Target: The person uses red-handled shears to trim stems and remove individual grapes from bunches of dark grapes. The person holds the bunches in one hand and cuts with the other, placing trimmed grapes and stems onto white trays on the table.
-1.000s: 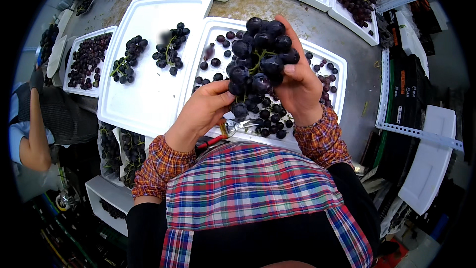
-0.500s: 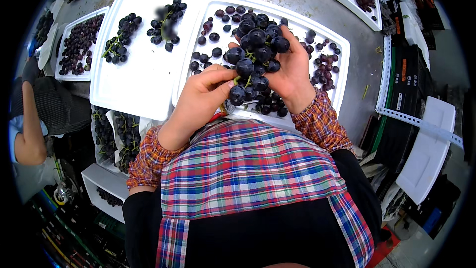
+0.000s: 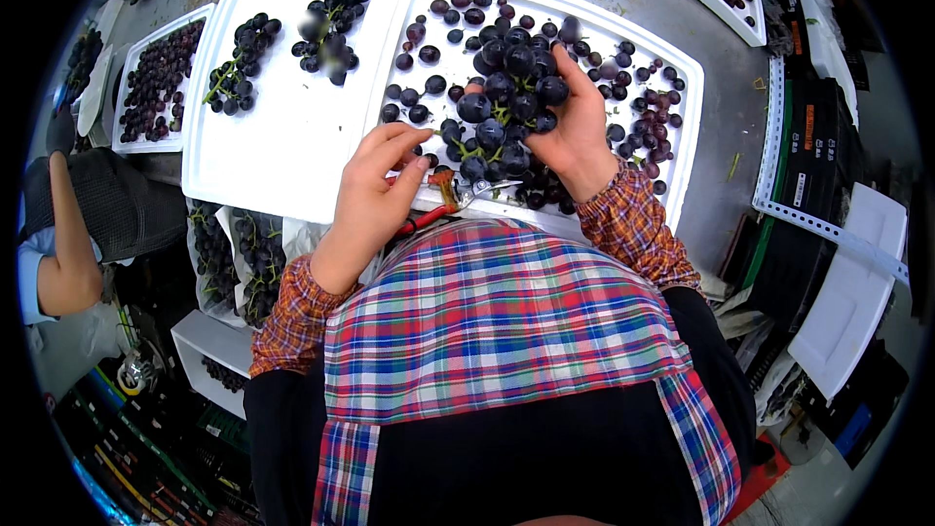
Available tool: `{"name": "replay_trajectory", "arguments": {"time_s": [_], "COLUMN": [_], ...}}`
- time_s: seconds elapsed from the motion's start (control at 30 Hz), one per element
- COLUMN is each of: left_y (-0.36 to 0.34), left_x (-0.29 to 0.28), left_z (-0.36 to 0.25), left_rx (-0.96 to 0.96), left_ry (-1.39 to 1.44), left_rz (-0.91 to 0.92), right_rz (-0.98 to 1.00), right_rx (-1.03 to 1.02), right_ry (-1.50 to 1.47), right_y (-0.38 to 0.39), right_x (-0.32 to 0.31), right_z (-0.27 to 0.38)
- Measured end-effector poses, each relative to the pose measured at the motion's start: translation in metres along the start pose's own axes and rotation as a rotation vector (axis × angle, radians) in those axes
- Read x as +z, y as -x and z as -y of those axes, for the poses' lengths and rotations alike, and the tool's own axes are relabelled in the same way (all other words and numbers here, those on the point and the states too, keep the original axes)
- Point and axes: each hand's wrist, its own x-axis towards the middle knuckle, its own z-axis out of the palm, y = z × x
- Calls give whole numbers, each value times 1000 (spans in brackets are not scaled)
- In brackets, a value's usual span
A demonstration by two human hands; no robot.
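A bunch of large dark grapes (image 3: pixel 511 88) with green stems rests in my right hand (image 3: pixel 577 136), whose fingers are curled around its far side. My left hand (image 3: pixel 370 185) is just left of the bunch, its thumb and fingers apart with nothing seen between them. Below the bunch and beside the left hand is a pair of red-handled shears (image 3: pixel 450 197), its blades pointing right. Part of its handles is hidden by my left hand. Beneath both hands is a white foam tray (image 3: pixel 693 107) with many loose grapes (image 3: pixel 657 127) on it.
On the left, a white foam lid (image 3: pixel 282 156) bears two dark bunches (image 3: pixel 243 58). Past it stands a tray of smaller grapes (image 3: pixel 161 83). Bagged bunches (image 3: pixel 234 258) sit lower left. A co-worker's arm (image 3: pixel 73 234) is at the far left; perforated metal rails (image 3: pixel 828 239) run at right.
My left hand has let go of the bunch's lower end and drawn back left. The shears now show more fully. My right hand still holds the bunch; the whole view has shifted slightly.
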Motion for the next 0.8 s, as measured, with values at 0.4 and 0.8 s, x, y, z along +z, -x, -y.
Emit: {"name": "replay_trajectory", "arguments": {"time_s": [0.4,0.8], "left_y": [17,21], "left_x": [8,-96], "left_z": [26,-18], "left_rx": [208,-123], "left_ry": [-696,-592], "left_rz": [399,256], "right_rz": [-77,-19], "right_rx": [-91,49], "right_ry": [258,117], "right_y": [-7,4], "right_x": [-32,-24], "right_z": [-10,-6]}}
